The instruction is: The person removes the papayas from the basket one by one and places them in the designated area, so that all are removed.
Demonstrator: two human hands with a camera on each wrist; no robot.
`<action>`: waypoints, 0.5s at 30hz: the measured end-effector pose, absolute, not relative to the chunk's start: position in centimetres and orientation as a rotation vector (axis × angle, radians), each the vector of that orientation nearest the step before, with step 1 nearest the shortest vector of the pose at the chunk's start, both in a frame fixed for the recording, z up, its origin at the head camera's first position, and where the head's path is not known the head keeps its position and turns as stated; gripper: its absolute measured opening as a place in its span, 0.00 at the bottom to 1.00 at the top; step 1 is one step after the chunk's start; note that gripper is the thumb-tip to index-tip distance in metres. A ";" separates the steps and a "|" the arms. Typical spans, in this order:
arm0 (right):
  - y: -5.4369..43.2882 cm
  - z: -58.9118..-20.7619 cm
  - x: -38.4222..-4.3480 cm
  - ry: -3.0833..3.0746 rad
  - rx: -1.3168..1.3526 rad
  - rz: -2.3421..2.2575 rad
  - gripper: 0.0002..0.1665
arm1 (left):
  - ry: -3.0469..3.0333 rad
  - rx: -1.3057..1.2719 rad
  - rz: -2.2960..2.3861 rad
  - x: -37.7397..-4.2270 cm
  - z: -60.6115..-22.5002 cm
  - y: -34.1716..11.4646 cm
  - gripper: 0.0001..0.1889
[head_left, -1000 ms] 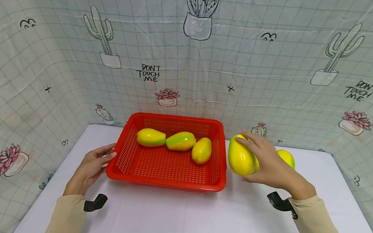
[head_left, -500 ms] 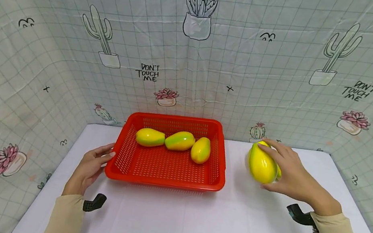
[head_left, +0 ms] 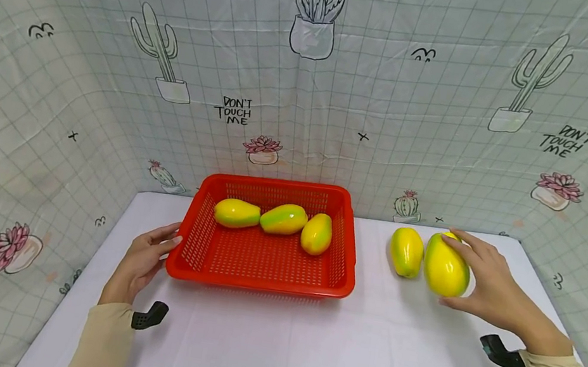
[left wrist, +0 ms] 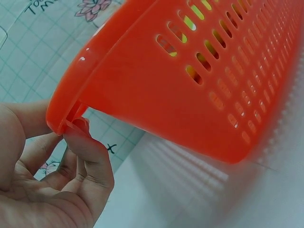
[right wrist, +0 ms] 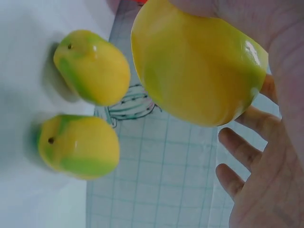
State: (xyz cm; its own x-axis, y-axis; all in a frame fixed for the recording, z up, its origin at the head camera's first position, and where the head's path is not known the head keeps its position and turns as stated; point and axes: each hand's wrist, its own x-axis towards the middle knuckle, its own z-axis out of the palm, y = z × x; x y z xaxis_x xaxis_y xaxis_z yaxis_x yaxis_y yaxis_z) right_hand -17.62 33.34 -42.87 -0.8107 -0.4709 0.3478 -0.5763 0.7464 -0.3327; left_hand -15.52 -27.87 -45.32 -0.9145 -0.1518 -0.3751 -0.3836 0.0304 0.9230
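Observation:
My left hand [head_left: 140, 258] grips the left rim of a red plastic basket [head_left: 255, 285]; in the left wrist view its fingers [left wrist: 90, 154] curl up against the rim's edge. Inside the basket, three yellow-green mangoes lie along the far and right part: a left mango [head_left: 236, 213], a middle mango [head_left: 284, 219] and a right mango [head_left: 317, 234]. My right hand [head_left: 501, 296] holds another mango [head_left: 446, 267] between thumb and fingers, raised over the table. Beyond it the right wrist view shows two more mangoes, one [right wrist: 92, 66] beside the other [right wrist: 78, 147]; the head view shows only one mango [head_left: 406, 252].
A white cloth covers the table [head_left: 256, 351]. Behind and along both sides hangs a gridded curtain [head_left: 341, 101] printed with cacti. Black wrist cameras sit at the left cuff [head_left: 150, 316] and the right cuff [head_left: 504, 353].
My right hand has carried its mango to the right, away from the basket, uncovering a mango on the table. The left hand and basket have stayed put.

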 end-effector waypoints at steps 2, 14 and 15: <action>33.9 -43.0 -17.5 -2.723 0.796 0.637 0.66 | 2.127 -0.554 1.999 -15.6 -45.3 -27.9 0.32; 37.3 -43.9 -17.7 -2.734 0.708 0.646 0.68 | 2.131 -0.562 1.993 -15.6 -45.4 -27.9 0.32; 37.6 -44.0 -17.8 -2.731 0.704 0.639 0.68 | 2.132 -0.560 1.993 -15.6 -45.4 -27.9 0.32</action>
State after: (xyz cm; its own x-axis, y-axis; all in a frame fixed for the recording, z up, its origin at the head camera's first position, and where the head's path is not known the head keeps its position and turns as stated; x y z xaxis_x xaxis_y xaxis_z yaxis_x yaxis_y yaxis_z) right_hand -17.80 37.59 -43.99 -0.8525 -0.3978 0.3391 -0.5070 0.7872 -0.3511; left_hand -15.63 -27.89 -45.38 -0.9151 -0.1550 -0.3722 -0.3819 0.0367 0.9235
